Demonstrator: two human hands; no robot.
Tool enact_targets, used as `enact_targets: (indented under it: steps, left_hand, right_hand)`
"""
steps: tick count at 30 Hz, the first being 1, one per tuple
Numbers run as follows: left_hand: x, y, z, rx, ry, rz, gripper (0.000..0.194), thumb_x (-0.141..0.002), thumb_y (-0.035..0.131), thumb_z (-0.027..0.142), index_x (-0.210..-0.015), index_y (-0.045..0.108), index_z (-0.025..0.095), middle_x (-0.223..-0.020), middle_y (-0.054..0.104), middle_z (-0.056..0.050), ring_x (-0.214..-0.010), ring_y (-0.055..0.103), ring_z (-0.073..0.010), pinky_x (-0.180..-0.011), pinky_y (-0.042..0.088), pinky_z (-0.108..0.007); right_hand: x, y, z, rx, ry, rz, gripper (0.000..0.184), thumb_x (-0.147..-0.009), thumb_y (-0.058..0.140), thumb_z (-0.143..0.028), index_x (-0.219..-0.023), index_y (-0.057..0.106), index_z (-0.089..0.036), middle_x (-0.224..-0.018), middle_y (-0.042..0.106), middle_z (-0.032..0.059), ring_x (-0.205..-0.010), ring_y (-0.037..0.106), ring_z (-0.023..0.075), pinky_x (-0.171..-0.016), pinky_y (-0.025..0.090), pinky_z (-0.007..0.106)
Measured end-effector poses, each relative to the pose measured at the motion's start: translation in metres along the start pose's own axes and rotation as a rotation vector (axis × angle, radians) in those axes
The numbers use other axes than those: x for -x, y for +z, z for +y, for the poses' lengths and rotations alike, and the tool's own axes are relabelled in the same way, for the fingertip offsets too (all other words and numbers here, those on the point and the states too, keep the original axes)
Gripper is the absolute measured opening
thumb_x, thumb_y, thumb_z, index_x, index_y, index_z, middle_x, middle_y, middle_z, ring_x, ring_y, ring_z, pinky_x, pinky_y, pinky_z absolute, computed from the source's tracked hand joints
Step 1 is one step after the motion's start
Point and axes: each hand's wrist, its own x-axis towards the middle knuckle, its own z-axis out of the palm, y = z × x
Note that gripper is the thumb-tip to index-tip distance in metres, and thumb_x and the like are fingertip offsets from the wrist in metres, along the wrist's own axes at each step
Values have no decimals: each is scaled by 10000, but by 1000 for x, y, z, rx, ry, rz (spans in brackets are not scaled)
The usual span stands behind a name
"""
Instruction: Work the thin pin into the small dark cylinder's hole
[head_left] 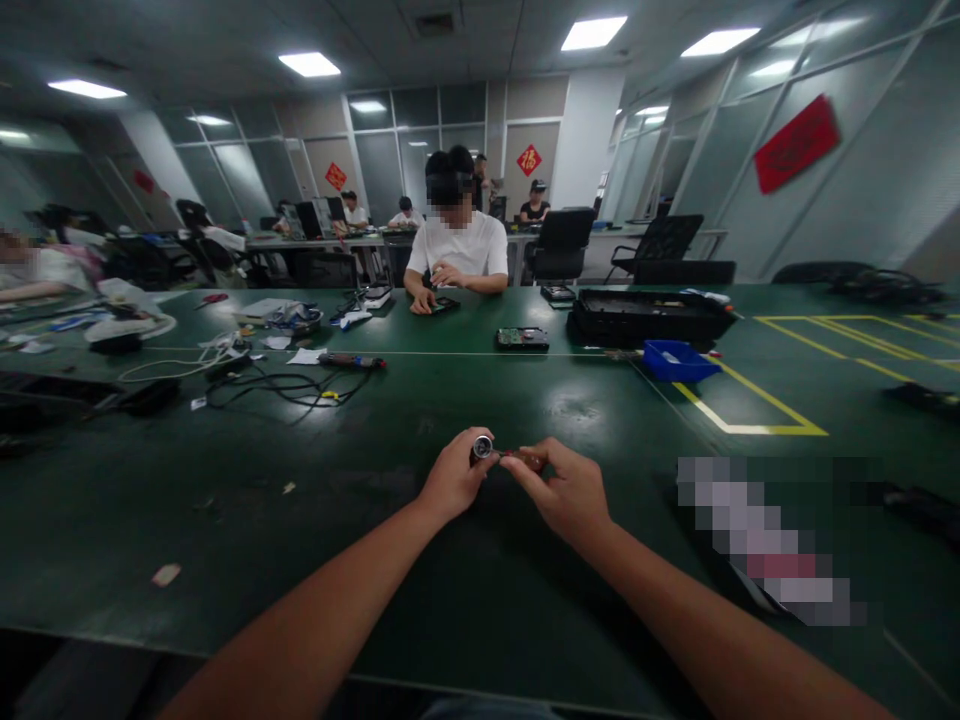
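Above the middle of the green table, my left hand (pixel 456 474) is closed around a small dark cylinder with a shiny silver ring at its end (pixel 482 447). That round end faces up toward me. My right hand (pixel 568 487) grips a screwdriver by its brown handle (pixel 531 458), thumb and fingers pressed on it. Its thin shaft points left and reaches the side of the cylinder near my left fingertips. Whether the tip touches or enters the cylinder, I cannot tell. My fingers hide most of the cylinder's body.
Across the green table (pixel 360 600) a co-worker (pixel 456 245) handles a small device. A hard drive (pixel 522 338), a black tray (pixel 651 318) and a blue bin (pixel 677 361) stand ahead. Black cables (pixel 289 390) lie left; a blurred-out pale object (pixel 757 540) lies right.
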Motion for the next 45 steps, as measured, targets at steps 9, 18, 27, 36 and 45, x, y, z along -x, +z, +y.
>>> enact_targets:
  steps: [9, 18, 27, 36, 45]
  left_hand:
    - [1, -1, 1, -19, -12, 44, 250, -920, 580, 353, -1120, 572, 204, -1019, 632, -32, -735, 614, -128, -711, 508, -255]
    - [3, -2, 2, -69, -7, 18, 241, -920, 593, 319, -1133, 575, 208, -1111, 634, -56, -819, 637, -142, -756, 509, -261]
    - [2, 2, -3, -51, 22, 67, 201, -913, 609, 275, -1102, 580, 213, -1090, 639, -57, -817, 636, -144, -770, 508, -278]
    - [3, 1, -4, -72, 19, 56, 209, -913, 605, 260, -1117, 582, 221, -1082, 635, -61, -833, 628, -152, -783, 508, -299]
    - [3, 0, -3, -74, 18, 59, 203, -914, 604, 252, -1113, 572, 228, -1086, 638, -52, -844, 632, -150, -777, 504, -282]
  right_hand:
    - [-3, 3, 7, 34, 52, 36, 300, -862, 651, -504, -790, 660, -213, -683, 693, 19, -605, 643, 171, -606, 468, 292]
    - [-2, 5, 7, 48, 7, 51, 316, -854, 672, -500, -732, 636, -210, -666, 674, 14, -574, 613, 155, -586, 438, 281]
    - [-4, 7, 11, 40, -11, 93, 307, -854, 678, -488, -752, 642, -201, -634, 663, 1, -548, 609, 144, -551, 430, 266]
    - [-5, 6, 9, 40, -16, 98, 297, -849, 682, -485, -750, 630, -210, -644, 663, 2, -566, 612, 152, -564, 442, 277]
    - [-4, 7, 8, 57, 6, 96, 308, -846, 681, -500, -743, 628, -215, -646, 666, 1, -571, 610, 155, -564, 444, 279]
